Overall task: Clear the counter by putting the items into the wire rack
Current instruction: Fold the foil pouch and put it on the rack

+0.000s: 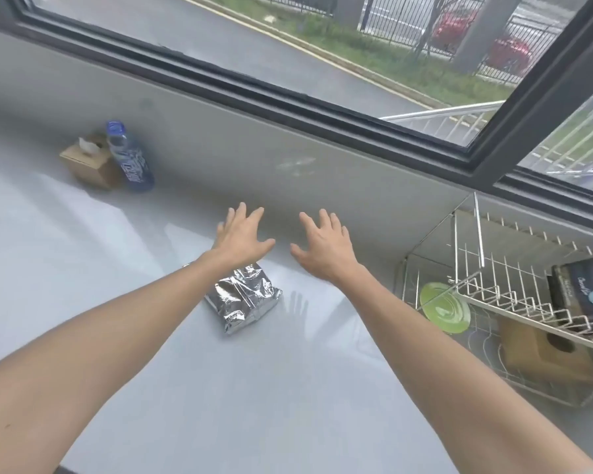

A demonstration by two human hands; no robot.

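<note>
Wire rack [514,295] cut off (right edge).

No text can be read with certainty. White lettering is carried on the label of the blue bottle [129,159], but it is too blurred to make out. Pale print is seen on the dark box [584,290] in the wire rack [493,295], equally illegible.

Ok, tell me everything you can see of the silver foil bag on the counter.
The foil bag is a small, crinkled, shiny silver pouch, seemingly sealed and puffy, with no label readable. It lies flat on the white counter, tilted diagonally, near the middle. The left wrist passes over its upper corner; whether they touch is unclear. The left hand, fingers spread, is beyond it, not gripping it. Nothing else touches it.
</note>
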